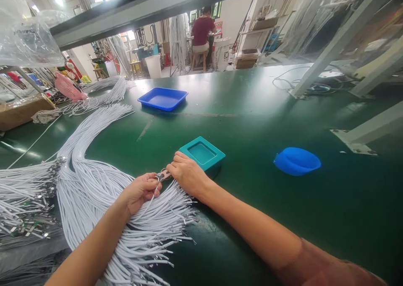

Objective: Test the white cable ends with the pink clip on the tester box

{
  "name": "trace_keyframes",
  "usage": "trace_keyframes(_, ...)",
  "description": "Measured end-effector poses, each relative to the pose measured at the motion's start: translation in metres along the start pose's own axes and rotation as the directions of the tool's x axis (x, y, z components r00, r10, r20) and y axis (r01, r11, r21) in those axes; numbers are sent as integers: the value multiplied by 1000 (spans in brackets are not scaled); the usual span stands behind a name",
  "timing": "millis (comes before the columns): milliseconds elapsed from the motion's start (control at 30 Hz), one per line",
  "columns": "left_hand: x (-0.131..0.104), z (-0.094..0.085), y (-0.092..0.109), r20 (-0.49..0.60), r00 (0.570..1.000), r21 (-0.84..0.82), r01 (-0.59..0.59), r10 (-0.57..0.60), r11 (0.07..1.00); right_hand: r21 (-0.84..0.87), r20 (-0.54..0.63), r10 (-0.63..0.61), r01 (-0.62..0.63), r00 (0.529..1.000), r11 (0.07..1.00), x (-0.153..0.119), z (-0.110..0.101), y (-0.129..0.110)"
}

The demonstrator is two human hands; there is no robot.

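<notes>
My left hand [143, 190] is closed, its thumb and fingers pinching the end of one white cable [153, 198]. It sits over a thick bundle of white cables [103, 181] whose ends fan out below and to the right. Just to the right, my right hand [185, 172] is closed on a small pinkish and metal tool [164, 175] with ring-like parts, which meets the cable end at my left fingertips. Its exact kind is too small to make out. Behind my right hand stands a teal box [206, 152] with a recessed square top.
A blue tray [163, 97] lies farther back on the green table [252, 122]. On the right are a blue bowl [297, 161] and white metal legs [371, 126]. Another cable bundle [25, 193] with metal connectors lies left. A person [202, 30] sits in the background.
</notes>
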State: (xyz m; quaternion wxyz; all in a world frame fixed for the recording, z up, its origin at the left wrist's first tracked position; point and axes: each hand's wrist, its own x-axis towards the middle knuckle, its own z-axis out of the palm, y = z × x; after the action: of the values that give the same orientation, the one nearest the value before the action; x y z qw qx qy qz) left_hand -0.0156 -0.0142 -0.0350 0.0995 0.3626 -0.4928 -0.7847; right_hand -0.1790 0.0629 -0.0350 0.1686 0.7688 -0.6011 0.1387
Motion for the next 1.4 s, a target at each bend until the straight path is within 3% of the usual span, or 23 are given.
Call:
trace_keyframes(167, 3, -4, -2, 13, 1000, -19, 11, -10, 1000, 30, 18, 0, 0, 1000, 1000, -3, -8, 9)
trace_keyframes(300, 3, -5, -1, 20, 1000, -38, 3, -2, 999, 34, -80, 256, -254, 963, 967, -7, -10, 23)
trace_keyframes(400, 2, -4, 1, 18, 1000, -28, 8, -7, 1000, 44, -22, 408, -407, 913, 912, -9, -4, 30)
trace_keyframes(700, -11, -7, 7, -53, 998, -56, -44, 41, 997, 78, 10, 474, -474, 880, 877, -9, -6, 31)
trace_keyframes(933, -20, -13, 7, -16, 994, -77, -108, 107, 991, 28, 32, 569, -569, 822, 822, -11, -10, 33)
trace_keyframes(1067, -22, -12, 9, -41, 985, 67, -165, 168, 984, 56, -25, 618, -616, 786, 786, -14, -13, 32)
trace_keyframes(1133, -27, -11, 9, -110, 949, 252, -260, 295, 932, 125, -78, 591, -580, 803, 805, -15, -21, 29)
trace_keyframes(1167, -32, -12, 9, -165, 901, 358, -325, 402, 875, 178, -102, 562, -541, 821, 822, -15, -27, 27)
trace_keyframes(1200, -39, -14, 7, -232, 811, 459, -395, 537, 795, 239, -117, 530, -494, 840, 836, -15, -34, 24)
trace_keyframes(1233, -49, -18, 5, -301, 676, 550, -453, 673, 701, 306, -120, 494, -442, 861, 844, -14, -42, 22)
trace_keyframes(1267, -61, -25, 1, -364, 508, 621, -493, 781, 610, 373, -105, 462, -396, 880, 839, -13, -50, 18)
trace_keyframes(1300, -75, -33, -5, -420, 320, 676, -514, 849, 528, 433, -71, 426, -357, 902, 828, -12, -58, 14)
trace_keyframes(1333, -91, -43, -13, -455, 162, 735, -486, 875, 472, 485, -21, 374, -318, 927, 815, -10, -65, 10)
trace_keyframes(1367, -108, -54, -22, -471, 37, 795, -415, 882, 442, 530, 34, 311, -281, 950, 800, -6, -70, 5)
trace_keyframes(1400, -125, -65, -32, -469, -34, 840, -326, 882, 434, 563, 86, 243, -248, 966, 788, -3, -74, -1)
